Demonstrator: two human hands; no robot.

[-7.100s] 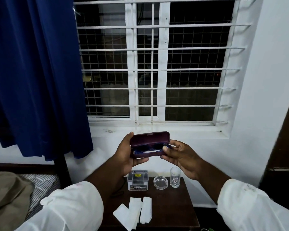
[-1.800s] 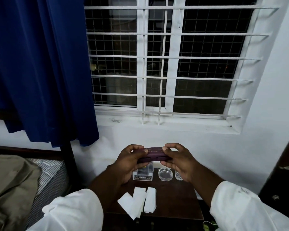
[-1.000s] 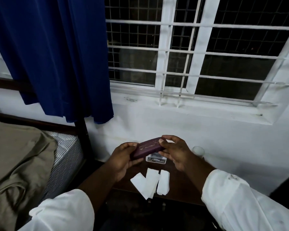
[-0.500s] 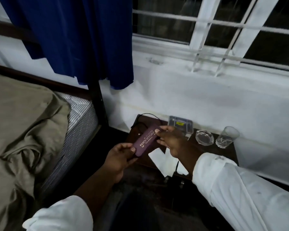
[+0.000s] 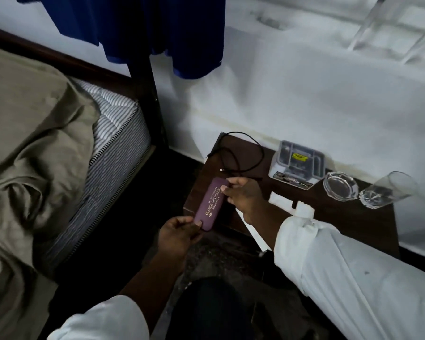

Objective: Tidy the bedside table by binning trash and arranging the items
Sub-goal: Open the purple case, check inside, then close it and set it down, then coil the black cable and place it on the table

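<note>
Lid shut now; glasses case (image 5: pixel 211 204) has come down to the tabletop's (image 5: pixel 341 219) 8 o'clock corner. Near end pinched by left hand (image 5: pixel 179 235), far end by right hand (image 5: pixel 241 195). Set-down looks next. Cable (image 5: pixel 241 153) at 11 o'clock and tissues (image 5: pixel 302 208) not yet sorted.

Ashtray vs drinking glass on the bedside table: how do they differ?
The ashtray is low, wide and faceted; the drinking glass is taller and narrower. The ashtray sits next to the plastic box; the drinking glass stands farther right. Both are clear glass.
</note>
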